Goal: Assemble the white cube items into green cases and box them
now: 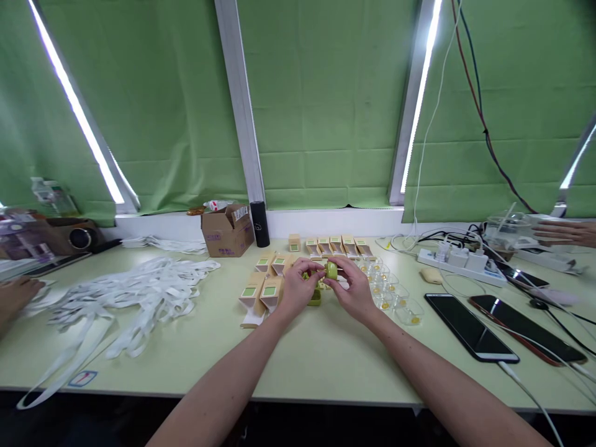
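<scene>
Above the middle of the table, my two hands meet around a small olive-green rounded piece [331, 270], whose kind I cannot make out. My right hand [349, 287] grips it between thumb and fingers. My left hand [300, 284] is closed in a pinch at its left side, with a bit of green showing among the fingers. Below them on the table lies another green piece [315, 298], partly hidden. Small tan cartons with green labels [270, 290] stand beside my left hand. To the right of my right hand sit several clear plastic cups [385, 290] with yellow bits in them.
White straps [135, 298] lie heaped on the left. A cardboard box [227, 231] and black bottle [259, 225] stand at the back. Phones [471, 327], cables and a power strip [460, 264] take up the right. Other people's hands [565, 232] [18, 297] show at both edges.
</scene>
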`<move>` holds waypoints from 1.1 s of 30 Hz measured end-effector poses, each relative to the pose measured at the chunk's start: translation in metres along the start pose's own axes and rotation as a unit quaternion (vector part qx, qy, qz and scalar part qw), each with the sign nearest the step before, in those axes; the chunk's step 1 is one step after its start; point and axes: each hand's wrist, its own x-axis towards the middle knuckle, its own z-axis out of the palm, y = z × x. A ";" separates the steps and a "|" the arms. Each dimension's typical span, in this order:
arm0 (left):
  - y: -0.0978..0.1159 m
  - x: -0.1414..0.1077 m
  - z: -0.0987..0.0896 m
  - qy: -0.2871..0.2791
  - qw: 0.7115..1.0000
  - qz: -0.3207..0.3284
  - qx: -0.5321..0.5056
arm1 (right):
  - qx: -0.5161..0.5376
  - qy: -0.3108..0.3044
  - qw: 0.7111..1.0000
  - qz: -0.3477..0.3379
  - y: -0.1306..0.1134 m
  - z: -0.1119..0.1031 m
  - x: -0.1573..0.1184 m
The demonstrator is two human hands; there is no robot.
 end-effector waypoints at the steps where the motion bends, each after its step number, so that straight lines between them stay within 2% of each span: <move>1: 0.000 0.000 0.000 -0.001 1.000 -0.005 -0.009 | 0.002 -0.001 1.000 0.003 0.000 0.000 0.000; 17: -0.004 0.001 0.000 -0.026 0.999 -0.001 -0.031 | 0.001 -0.029 0.999 0.020 0.005 -0.001 -0.002; 25: 0.000 0.001 -0.007 -0.029 0.999 0.021 0.022 | 0.103 -0.029 0.991 0.084 0.007 0.004 0.002; 28: 0.003 0.001 -0.008 -0.029 0.999 0.031 0.031 | 0.063 -0.031 0.995 0.068 0.007 0.002 0.001; 33: 0.001 0.001 -0.004 -0.074 0.996 0.023 0.033 | 0.005 -0.040 0.999 0.011 -0.002 -0.002 0.001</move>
